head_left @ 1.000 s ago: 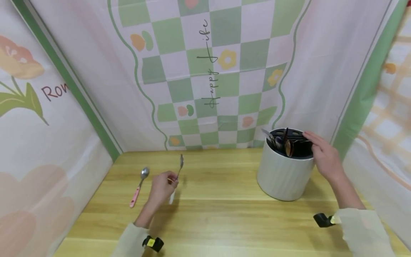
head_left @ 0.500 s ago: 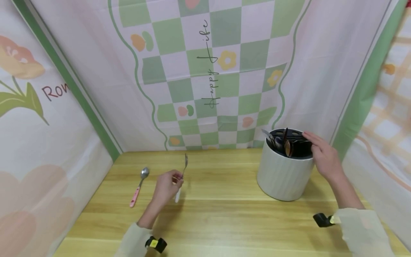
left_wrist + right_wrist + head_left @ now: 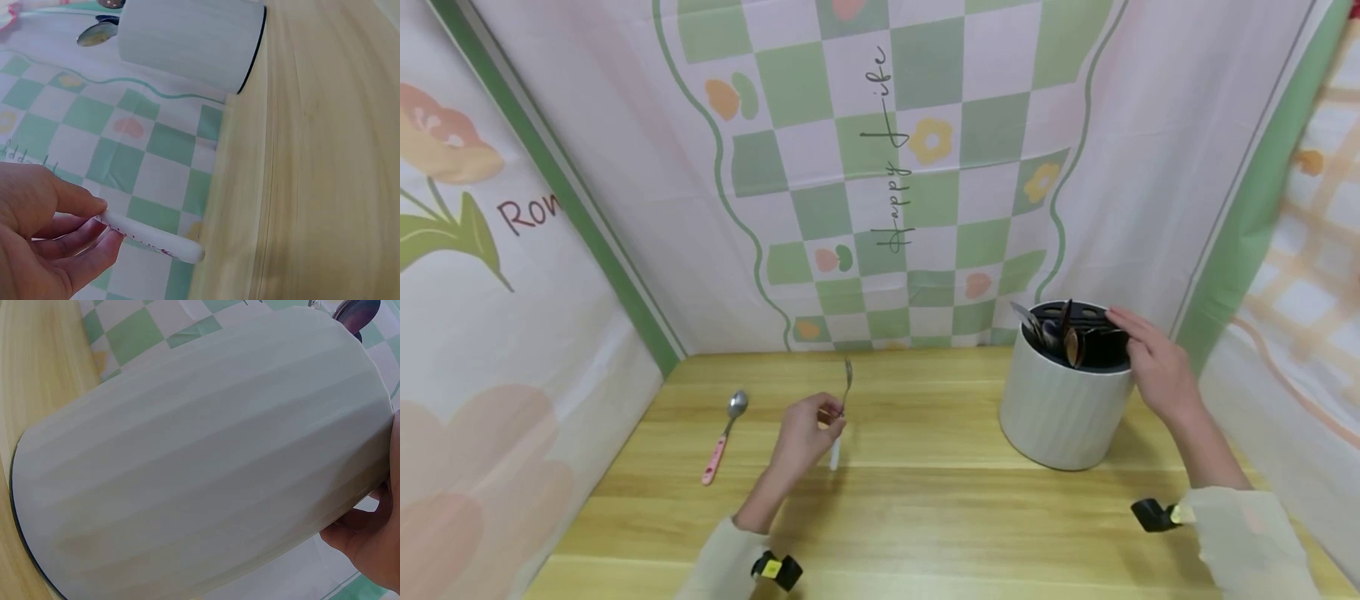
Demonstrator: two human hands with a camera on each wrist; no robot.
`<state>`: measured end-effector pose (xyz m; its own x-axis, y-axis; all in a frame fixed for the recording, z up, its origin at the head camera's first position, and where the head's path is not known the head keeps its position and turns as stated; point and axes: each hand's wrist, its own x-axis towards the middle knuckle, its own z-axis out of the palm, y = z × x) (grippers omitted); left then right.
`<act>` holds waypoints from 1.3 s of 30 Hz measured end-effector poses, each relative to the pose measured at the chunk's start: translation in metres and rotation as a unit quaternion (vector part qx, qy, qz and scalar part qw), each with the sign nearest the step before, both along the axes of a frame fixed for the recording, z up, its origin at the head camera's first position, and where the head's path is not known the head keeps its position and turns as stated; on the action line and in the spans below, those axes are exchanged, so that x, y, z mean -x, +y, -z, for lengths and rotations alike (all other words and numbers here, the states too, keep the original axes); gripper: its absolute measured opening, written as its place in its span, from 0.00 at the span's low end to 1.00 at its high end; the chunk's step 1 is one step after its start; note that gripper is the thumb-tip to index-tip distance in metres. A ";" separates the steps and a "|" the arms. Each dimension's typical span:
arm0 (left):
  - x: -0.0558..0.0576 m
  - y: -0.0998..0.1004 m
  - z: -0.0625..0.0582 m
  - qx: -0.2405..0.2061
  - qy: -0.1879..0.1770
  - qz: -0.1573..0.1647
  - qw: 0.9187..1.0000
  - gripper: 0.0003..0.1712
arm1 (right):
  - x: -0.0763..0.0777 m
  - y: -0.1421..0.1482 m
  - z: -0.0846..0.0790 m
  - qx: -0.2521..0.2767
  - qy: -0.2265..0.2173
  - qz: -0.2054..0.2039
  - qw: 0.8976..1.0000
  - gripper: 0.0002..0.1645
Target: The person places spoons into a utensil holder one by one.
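Observation:
Near the middle of the table, in the head view, my left hand (image 3: pixel 808 433) pinches a fork (image 3: pixel 847 379) between thumb and fingertips. The tines point up and the white handle hangs below; in the left wrist view the handle (image 3: pixel 156 240) shows small pinkish-red marks and is off the tabletop. My right hand (image 3: pixel 1165 375) rests against the right side of a white ribbed utensil holder (image 3: pixel 1063 421), extended fingers touching its rim. In the right wrist view part of this hand (image 3: pixel 369 544) shows beside the holder's wall. Several utensils (image 3: pixel 1063 337) stand in the holder's black insert.
A spoon (image 3: pixel 727 437) with a pink handle lies on the wooden table (image 3: pixel 917 517), left of my left hand. Behind the table hangs a green-and-white checked cloth (image 3: pixel 887 192), with more printed cloth on both sides.
My left hand has moved a short way right with the fork, farther from the spoon. The right hand and the utensil holder have stayed in place.

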<state>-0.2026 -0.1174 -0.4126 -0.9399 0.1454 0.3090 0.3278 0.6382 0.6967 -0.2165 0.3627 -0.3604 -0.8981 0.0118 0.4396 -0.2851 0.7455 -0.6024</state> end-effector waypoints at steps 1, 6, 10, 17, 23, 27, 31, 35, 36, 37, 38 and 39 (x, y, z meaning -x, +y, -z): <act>0.000 0.001 0.000 -0.001 0.002 0.002 1.000 0.07 | 0.000 0.000 0.000 0.000 0.000 0.000 1.000 0.30; -0.001 0.007 0.000 -0.002 0.016 0.019 1.000 0.08 | -0.001 -0.001 0.001 0.003 0.000 0.000 1.000 0.31; -0.002 0.013 -0.001 -0.008 0.022 0.030 0.999 0.08 | 0.000 0.000 0.001 0.001 0.000 0.002 1.000 0.31; -0.004 0.025 -0.003 -0.037 0.018 0.055 0.998 0.08 | 0.000 0.000 0.002 -0.001 -0.005 0.005 1.000 0.31; -0.006 0.033 -0.005 -0.058 0.019 0.070 0.996 0.08 | 0.000 -0.001 0.001 -0.004 -0.005 0.006 1.000 0.31; -0.007 0.038 -0.007 -0.062 0.024 0.080 0.995 0.08 | 0.001 -0.001 0.000 -0.002 -0.003 0.004 1.000 0.31; -0.007 0.043 -0.007 -0.069 0.029 0.087 0.993 0.08 | 0.001 0.000 0.000 0.001 -0.003 0.003 1.000 0.31; -0.007 0.049 -0.008 -0.069 0.039 0.092 0.993 0.08 | 0.000 -0.001 0.000 0.000 -0.002 0.004 1.000 0.31; -0.007 0.051 -0.008 -0.070 0.041 0.093 0.992 0.08 | 0.000 -0.001 0.000 0.000 -0.002 0.004 1.000 0.31; -0.007 0.053 -0.008 -0.072 0.043 0.093 0.992 0.07 | 0.000 -0.001 0.000 0.001 -0.003 0.004 1.000 0.31; -0.007 0.055 -0.008 -0.072 0.044 0.092 0.992 0.07 | 0.000 -0.001 0.000 0.001 -0.003 0.005 1.000 0.31; -0.007 0.056 -0.009 -0.073 0.046 0.093 0.992 0.07 | 0.000 -0.001 -0.001 0.002 -0.004 0.006 1.000 0.31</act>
